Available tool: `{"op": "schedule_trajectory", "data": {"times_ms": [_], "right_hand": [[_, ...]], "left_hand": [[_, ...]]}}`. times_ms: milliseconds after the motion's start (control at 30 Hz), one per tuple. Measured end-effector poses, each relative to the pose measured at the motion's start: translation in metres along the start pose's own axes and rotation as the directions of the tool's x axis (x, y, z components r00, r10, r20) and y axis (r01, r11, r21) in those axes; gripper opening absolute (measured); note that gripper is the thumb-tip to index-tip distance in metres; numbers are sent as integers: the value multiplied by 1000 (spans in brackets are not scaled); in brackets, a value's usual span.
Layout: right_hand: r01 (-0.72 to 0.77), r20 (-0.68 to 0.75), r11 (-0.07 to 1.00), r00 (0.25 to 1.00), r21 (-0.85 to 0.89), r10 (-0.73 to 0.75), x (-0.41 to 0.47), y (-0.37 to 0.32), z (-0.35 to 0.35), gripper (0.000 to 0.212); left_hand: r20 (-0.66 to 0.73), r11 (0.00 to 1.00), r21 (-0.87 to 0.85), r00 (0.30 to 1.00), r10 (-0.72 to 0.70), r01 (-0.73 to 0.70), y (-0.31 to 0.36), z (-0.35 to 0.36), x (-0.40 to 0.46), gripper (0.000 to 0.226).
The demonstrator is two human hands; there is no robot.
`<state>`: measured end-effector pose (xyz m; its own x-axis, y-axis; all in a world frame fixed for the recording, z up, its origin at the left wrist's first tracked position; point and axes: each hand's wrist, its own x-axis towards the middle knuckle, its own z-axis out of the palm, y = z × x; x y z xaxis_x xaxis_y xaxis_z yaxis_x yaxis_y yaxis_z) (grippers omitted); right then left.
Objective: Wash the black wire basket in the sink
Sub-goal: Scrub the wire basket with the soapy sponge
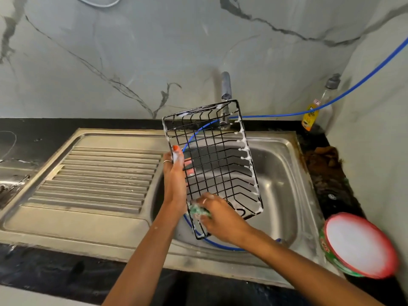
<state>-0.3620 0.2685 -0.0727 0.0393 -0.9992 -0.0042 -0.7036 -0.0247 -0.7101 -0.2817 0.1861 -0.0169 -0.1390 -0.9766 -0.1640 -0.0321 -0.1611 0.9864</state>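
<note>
View from my head camera, looking down at the work. The black wire basket (213, 166), a rectangular grid tray of coated wire, is held tilted above the bowl of the stainless steel sink (280, 164), its open side turned toward me and its long axis running from the near corner by my wrists up and away toward the chrome tap (226, 89). White foam beads hang along its right-hand rim and far edge — the left and near rims look less lathered, so I judge the soaping partly done and rinsing not yet begun.

My left hand (175, 180) grips the left long rim about midway, thumb outside and fingertips curled through the mesh; it carries the basket. My right hand (217, 217) is closed round a green scouring pad (199, 210), soapy, pressed against the near short end of the basket just beside the left wrist. Both hands therefore sit at the near-left corner, and the unscrubbed reach lies away from me along the long axis — the right hand, being the free one, is better placed to travel it.

A thin blue hose (344, 91) runs from the right wall to the tap and loops through the bowl beneath the basket. At right stands a red-rimmed round tub of white cleaning paste (357, 244).
</note>
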Motion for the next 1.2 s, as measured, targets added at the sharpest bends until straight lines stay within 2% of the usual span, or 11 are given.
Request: {"op": "schedule_trajectory", "data": {"times_ms": [33, 167, 233, 300, 467, 600, 733, 800, 933, 1067, 1200], "right_hand": [[46, -26, 998, 999, -34, -47, 1, -2, 2, 37], [44, 81, 970, 996, -239, -25, 3, 16, -13, 29], [8, 96, 948, 995, -320, 24, 3, 21, -27, 26], [-24, 39, 884, 998, -467, 48, 5, 17, -37, 24], [-233, -149, 737, 973, -634, 179, 5, -2, -38, 19], [-376, -267, 724, 926, -578, 268, 3, -10, -35, 21], [-302, -149, 837, 953, -456, 263, 9, -10, -17, 23], [-295, -123, 912, 955, -286, 270, 10, -6, -8, 25], [-269, -184, 955, 939, 128, 289, 9, -6, -14, 34], [-33, -585, 997, 808, 67, 66, 21, -18, -42, 27], [-43, -711, 998, 700, 43, 60, 62, -26, -64, 32]], "left_hand": [[10, 1000, 6, 1000, -2, 2, 1, 0, -1, 58], [14, 999, 18, 999, 43, -43, 7, -6, 3, 37], [15, 999, -2, 999, 37, -37, 6, -8, 3, 54], [9, 999, -38, 1000, 0, 1, 6, -7, 1, 67], [-53, 999, -42, 998, 27, -30, 9, -5, 3, 60], [-69, 998, -45, 997, 42, -45, 10, -7, 0, 53], [-71, 995, -31, 993, 89, -92, 15, -1, -10, 22], [-60, 995, -33, 994, 95, -97, 14, 2, -13, 19], [-29, 998, -60, 999, 32, -34, 5, 1, -14, 37], [-3, 997, -66, 999, -42, 42, 2, -1, -21, 49], [29, 996, -46, 997, -71, 73, -1, 2, -26, 111]]}}
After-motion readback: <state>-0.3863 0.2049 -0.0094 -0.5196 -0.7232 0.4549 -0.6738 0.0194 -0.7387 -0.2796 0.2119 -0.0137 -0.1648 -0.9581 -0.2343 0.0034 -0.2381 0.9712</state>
